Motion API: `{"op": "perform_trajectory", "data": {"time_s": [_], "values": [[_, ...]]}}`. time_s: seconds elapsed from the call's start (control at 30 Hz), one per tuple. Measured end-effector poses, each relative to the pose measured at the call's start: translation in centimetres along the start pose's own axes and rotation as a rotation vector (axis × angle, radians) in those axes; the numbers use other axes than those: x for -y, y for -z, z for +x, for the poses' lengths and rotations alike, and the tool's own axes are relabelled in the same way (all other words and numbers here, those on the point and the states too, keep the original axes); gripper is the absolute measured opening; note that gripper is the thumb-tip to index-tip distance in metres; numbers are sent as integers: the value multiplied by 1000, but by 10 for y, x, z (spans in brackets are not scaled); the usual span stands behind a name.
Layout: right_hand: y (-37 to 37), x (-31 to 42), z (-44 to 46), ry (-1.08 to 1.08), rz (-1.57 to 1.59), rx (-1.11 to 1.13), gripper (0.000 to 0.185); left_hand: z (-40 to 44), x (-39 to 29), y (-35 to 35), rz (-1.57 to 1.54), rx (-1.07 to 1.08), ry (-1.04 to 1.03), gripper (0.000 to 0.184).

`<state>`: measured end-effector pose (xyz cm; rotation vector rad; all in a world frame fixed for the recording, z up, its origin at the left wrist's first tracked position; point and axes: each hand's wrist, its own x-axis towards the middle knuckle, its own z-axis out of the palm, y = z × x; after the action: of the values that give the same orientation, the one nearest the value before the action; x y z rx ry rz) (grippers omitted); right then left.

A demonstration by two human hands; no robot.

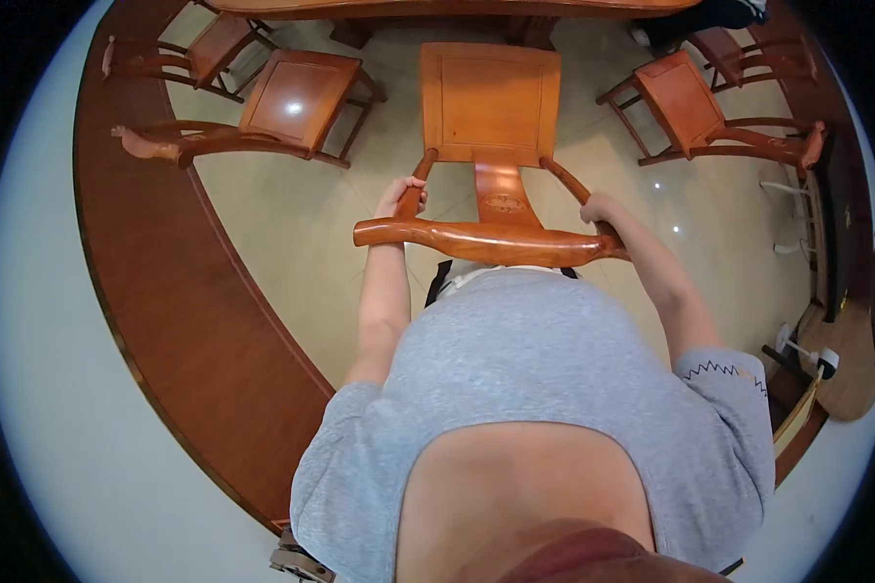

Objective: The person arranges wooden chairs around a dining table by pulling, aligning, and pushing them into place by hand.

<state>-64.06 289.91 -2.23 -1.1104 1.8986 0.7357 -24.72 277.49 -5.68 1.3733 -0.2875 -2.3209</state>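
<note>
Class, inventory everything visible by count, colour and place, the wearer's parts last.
Square-seated wooden chair: 1, orange, centre.
Other wooden chairs: 4, reddish, two each side.
Wooden table: 1, orange, top edge.
Glossy tiled floor: 1, beige, below.
Smooth wide band: 1, dark red, left.
Plain surface: 1, pale, far left.
Another person: 1, dark-clothed, top right.
Curved legs: count unclear, white, right.
Unidentified object: 1, black-and-white, lower right.
Rounded board: 1, tan, lower right.
Fabric shirt: 1, grey, lower centre.
Left hand: 1, on chair.
Right hand: 1, on chair.
</note>
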Motion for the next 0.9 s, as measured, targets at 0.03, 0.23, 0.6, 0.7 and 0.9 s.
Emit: {"op": "perform_trajectory", "data": {"time_s": [0.03,0.23,0.6,0.7,0.9], "values": [[-7,4,-4,2,0,-4,31,-8,1,2,1,1,-5,17],[-25,-9,-22,32,36,30,28,-40,11,2,-35,57,39,16],[-12,-4,-24,70,-56,85,29,-41,10,9,-60,57,13,19],[-8,-5,-23,82,-48,120,29,-24,16,20,23,98,-62,19],[-2,-3,-24,64,-47,170,28,1,14,33,4,97,84,11]]}}
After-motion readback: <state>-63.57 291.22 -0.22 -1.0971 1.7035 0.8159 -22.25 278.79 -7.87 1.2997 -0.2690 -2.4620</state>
